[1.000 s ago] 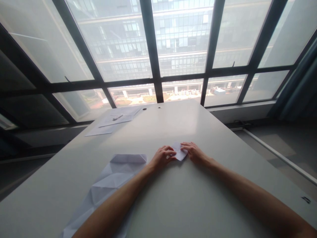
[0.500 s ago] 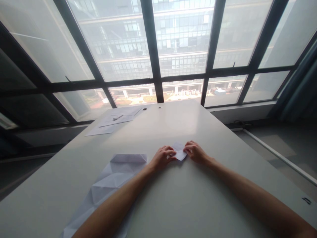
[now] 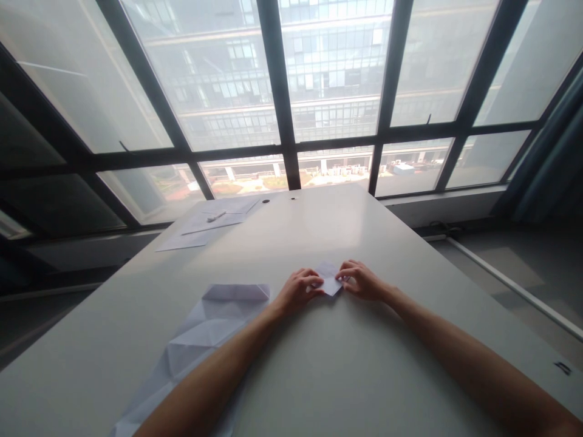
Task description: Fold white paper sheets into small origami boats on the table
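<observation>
A small folded piece of white paper [image 3: 328, 284] lies on the white table [image 3: 314, 230], between my two hands. My left hand [image 3: 300, 289] pinches its left edge with thumb and fingers. At its right edge, my right hand [image 3: 362, 280] grips it with bent fingers. A larger creased white sheet [image 3: 195, 337] is spread on the table to the left, partly covered by my left forearm.
Flat white sheets [image 3: 186, 238] lie at the table's far left, with a small pale object [image 3: 216, 216] on top, perhaps a pen. Beyond the table's far edge stand dark-framed windows [image 3: 337, 142]. A curtain [image 3: 537, 158] hangs at the right.
The fingers of my right hand have shifted slightly left over the edge of the folded paper. My left hand has hardly moved.
</observation>
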`<state>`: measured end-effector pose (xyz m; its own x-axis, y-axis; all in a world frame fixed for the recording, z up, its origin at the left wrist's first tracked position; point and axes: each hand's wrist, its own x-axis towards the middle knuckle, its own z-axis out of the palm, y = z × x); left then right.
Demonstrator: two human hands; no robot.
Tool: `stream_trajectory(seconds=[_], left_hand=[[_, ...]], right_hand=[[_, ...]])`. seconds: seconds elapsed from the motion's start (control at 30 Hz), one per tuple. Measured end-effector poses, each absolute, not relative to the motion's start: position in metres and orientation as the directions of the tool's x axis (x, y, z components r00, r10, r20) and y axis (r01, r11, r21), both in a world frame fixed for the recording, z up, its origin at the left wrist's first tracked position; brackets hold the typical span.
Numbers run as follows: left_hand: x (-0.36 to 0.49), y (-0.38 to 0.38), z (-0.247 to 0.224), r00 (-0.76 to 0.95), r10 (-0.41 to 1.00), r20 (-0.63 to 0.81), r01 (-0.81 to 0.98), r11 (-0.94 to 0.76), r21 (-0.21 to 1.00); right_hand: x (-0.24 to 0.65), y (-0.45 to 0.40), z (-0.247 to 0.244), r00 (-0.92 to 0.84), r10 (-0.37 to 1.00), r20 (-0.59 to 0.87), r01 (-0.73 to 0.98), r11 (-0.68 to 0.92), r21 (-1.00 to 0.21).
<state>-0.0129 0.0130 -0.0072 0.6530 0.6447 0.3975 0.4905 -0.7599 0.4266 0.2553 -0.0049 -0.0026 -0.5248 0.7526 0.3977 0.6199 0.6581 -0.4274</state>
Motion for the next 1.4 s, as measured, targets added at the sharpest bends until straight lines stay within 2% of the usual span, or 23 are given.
stream_trajectory(seconds=[0.17,0.53,0.67,0.93,1.13,1.4], left_hand=[[-0.013,0.013,-0.007,0.655,0.647,0.391,0.497,-0.758,0.423],[-0.013,0.013,-0.007,0.653,0.645,0.396,0.493,-0.759,0.424],[-0.013,0.010,-0.002,0.635,0.665,0.393,0.474,-0.737,0.481],[-0.013,0.011,-0.009,0.496,0.762,0.416,0.502,-0.642,0.579],[-0.012,0.011,-0.008,0.483,0.767,0.423,0.500,-0.637,0.586],[-0.012,0.010,-0.004,0.452,0.795,0.405,0.473,-0.599,0.646]], right_hand=[[0.259,-0.004,-0.001,-0.566,0.721,0.399,0.597,0.693,-0.405],[0.261,0.007,-0.011,-0.557,0.721,0.411,0.564,0.692,-0.450],[0.262,0.007,-0.010,-0.554,0.715,0.426,0.545,0.698,-0.464],[0.259,0.003,-0.007,-0.544,0.724,0.424,0.542,0.690,-0.481],[0.257,0.001,-0.007,-0.484,0.747,0.457,0.567,0.665,-0.487],[0.251,0.003,-0.013,-0.285,0.858,0.426,0.635,0.502,-0.587]])
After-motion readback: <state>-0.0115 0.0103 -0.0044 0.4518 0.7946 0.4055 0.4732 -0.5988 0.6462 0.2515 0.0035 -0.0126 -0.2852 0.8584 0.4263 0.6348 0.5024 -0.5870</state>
